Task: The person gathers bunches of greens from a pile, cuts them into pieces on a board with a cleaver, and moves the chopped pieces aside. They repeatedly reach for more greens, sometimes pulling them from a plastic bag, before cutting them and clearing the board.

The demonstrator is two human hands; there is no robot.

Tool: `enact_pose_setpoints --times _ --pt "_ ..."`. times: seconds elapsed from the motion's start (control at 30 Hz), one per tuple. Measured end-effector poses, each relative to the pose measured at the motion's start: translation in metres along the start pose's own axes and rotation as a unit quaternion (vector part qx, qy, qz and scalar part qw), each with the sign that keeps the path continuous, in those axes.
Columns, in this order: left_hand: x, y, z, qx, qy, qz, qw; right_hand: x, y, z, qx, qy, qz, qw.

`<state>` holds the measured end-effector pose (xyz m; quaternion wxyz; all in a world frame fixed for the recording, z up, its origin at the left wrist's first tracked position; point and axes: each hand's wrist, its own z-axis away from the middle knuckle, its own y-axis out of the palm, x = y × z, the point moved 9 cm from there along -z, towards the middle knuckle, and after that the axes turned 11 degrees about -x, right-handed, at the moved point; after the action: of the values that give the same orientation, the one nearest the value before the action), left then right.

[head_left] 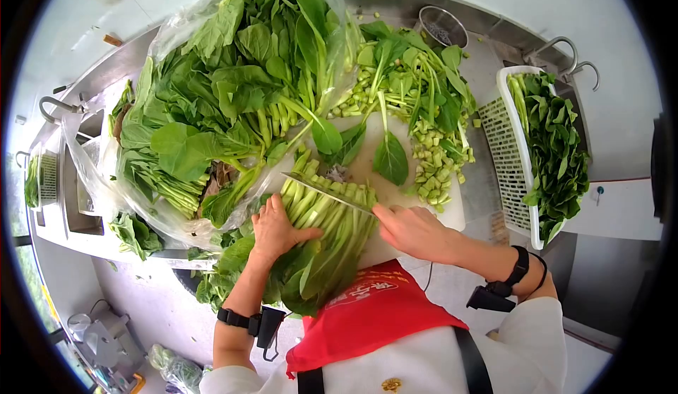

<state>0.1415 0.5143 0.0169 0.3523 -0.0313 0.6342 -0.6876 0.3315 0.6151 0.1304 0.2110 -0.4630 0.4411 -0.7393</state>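
A thick bunch of leafy greens (321, 214) lies on the white cutting board (447, 217), its pale stalks pointing away from me and its leaves toward my red apron. My left hand (274, 233) presses on the left side of the bunch, thumb stretched across the stalks and fingers bent over them. In my right hand (402, 228) is a knife (328, 195), gripped by its handle, which my fingers hide. Its blade lies slantwise across the stalks near their cut ends. Chopped stalk pieces (432, 171) are heaped beyond the board's right side.
A large clear plastic bag (191, 233) full of greens (240, 69) takes up the left of the counter. At the right stands a white plastic basket (512, 161) with more greens. A metal bowl (443, 26) sits at the back, near a faucet (565, 48). A sink (81, 182) is far left.
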Motion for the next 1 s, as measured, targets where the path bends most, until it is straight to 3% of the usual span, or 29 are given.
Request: enact_pose_setpoints --times 0.1,0.2,0.3,0.4,0.5,0.7,0.87,0.97,1.0 --pt "-0.001 -0.002 -0.001 0.002 -0.006 -0.004 1.0 -0.001 0.017 -0.023 0.028 0.02 -0.028 0.999" --pt "0.001 -0.002 0.0 0.001 -0.014 -0.002 1.0 -0.014 0.048 -0.048 -0.006 -0.006 -0.036 0.999" --pt "-0.002 -0.005 0.004 -0.028 -0.006 0.003 1.0 -0.031 0.072 -0.055 -0.121 -0.053 0.026 0.991" --pt "-0.001 -0.002 0.01 -0.039 -0.001 0.014 0.999 -0.047 0.07 -0.057 -0.068 -0.014 -0.006 0.998" --pt "-0.001 -0.003 0.007 -0.044 -0.001 0.019 0.999 -0.04 0.044 -0.07 -0.042 -0.03 -0.068 0.996" --pt "0.004 0.002 0.006 -0.021 -0.02 0.011 1.0 -0.044 -0.026 -0.002 0.025 0.035 -0.072 0.996" --pt "0.004 0.004 0.004 -0.009 -0.018 0.028 0.999 -0.068 0.005 0.042 -0.057 -0.003 -0.067 0.996" --pt "0.008 0.006 0.005 -0.017 -0.027 0.037 0.999 -0.087 0.063 0.019 0.003 0.065 -0.074 0.995" --pt "0.007 0.006 0.005 -0.017 -0.029 0.027 0.999 -0.083 0.062 0.013 -0.019 0.06 -0.081 0.995"
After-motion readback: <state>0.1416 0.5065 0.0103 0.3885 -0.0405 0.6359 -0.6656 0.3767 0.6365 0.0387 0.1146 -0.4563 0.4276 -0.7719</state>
